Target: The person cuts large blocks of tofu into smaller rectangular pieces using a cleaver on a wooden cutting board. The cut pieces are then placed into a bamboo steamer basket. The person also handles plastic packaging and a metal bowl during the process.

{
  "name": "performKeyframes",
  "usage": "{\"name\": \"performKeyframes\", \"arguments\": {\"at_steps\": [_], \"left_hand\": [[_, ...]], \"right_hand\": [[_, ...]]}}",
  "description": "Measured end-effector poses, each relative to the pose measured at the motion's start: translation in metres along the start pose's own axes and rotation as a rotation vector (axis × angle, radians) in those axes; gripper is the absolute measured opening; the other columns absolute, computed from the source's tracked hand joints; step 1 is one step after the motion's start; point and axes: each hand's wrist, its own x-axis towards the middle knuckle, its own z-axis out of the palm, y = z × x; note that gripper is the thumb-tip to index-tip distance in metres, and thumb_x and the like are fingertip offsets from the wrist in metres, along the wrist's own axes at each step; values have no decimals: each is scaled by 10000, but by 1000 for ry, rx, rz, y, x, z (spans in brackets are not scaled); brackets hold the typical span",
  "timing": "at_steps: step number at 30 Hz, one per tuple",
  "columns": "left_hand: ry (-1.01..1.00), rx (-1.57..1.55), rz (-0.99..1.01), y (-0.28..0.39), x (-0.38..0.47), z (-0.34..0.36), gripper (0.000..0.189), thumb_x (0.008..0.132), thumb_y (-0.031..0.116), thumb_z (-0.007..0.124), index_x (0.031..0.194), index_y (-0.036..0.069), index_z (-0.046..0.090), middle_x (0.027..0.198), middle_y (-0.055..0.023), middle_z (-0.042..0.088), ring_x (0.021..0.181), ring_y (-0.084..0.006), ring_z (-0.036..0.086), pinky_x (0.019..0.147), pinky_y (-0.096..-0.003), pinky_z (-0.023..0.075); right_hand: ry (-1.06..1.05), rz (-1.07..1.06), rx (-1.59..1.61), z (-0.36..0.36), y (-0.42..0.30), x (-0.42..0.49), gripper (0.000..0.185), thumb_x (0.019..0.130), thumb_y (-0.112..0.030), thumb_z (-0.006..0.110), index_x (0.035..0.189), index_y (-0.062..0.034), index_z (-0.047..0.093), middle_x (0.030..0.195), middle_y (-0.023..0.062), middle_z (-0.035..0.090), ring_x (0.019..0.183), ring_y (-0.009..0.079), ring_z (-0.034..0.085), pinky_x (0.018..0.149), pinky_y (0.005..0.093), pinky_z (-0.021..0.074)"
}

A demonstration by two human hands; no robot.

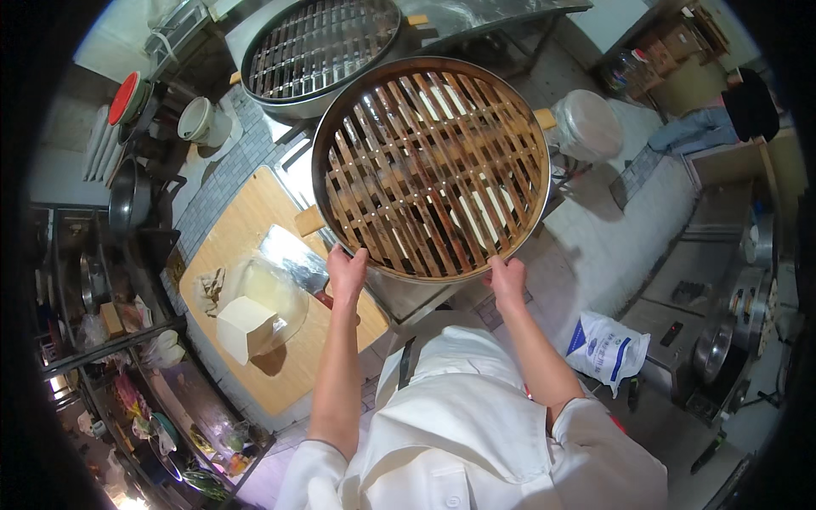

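Note:
Both my hands grip the near rim of a large round steamer tray (430, 169) with a slatted wooden bottom and a metal-edged wall. My left hand (347, 274) has its thumb over the rim at the lower left. At the lower right, my right hand (508, 280) pinches the rim the same way. Wooden handle tabs stick out from two sides of the tray. White patches show through the gaps between the slats; what they belong to is hidden. Behind it a second slatted steamer tray (319, 48) rests on the metal worktop.
To the left, a wooden board (236, 210) carries a wide-bladed cleaver (294, 258), a white box (245, 328) and a clear plastic bag. A plastic-covered bucket (585, 124) stands right of the tray. A printed white sack (609, 349) lies lower right. Another person (714, 121) is at the far right.

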Motion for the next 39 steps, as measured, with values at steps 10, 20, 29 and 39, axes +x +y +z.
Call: {"name": "performKeyframes", "arguments": {"at_steps": [10, 20, 29, 39], "left_hand": [[84, 50, 69, 6, -5, 0, 290, 753, 195, 647, 784, -80, 558, 625, -148, 570, 584, -229, 542, 596, -389, 470], [104, 141, 88, 8, -5, -6, 313, 756, 205, 648, 757, -92, 548, 604, -143, 553, 576, -196, 501, 576, -381, 459], [142, 87, 107, 3, 12, 0, 319, 757, 210, 644, 688, -64, 496, 560, -116, 504, 556, -171, 448, 540, -364, 431], [19, -233, -180, -21, 11, 17, 384, 836, 287, 611, 1027, -45, 592, 845, -159, 654, 784, -255, 608, 694, -408, 488]], "right_hand": [[-83, 74, -62, -6, 7, 22, 249, 811, -226, 670, 858, 6, 593, 784, 74, 630, 676, 157, 619, 566, 307, 512], [-56, 141, -4, -3, 1, 30, 149, 769, -122, 601, 813, 10, 546, 805, 85, 592, 731, 190, 603, 619, 358, 496], [54, 18, -8, 3, -6, 23, 366, 734, -211, 611, 588, 91, 464, 534, 85, 428, 550, 152, 460, 528, 434, 394], [-88, 35, 71, 5, 23, 34, 141, 797, -176, 631, 806, -36, 613, 771, 60, 623, 669, 165, 612, 580, 334, 523]]}}
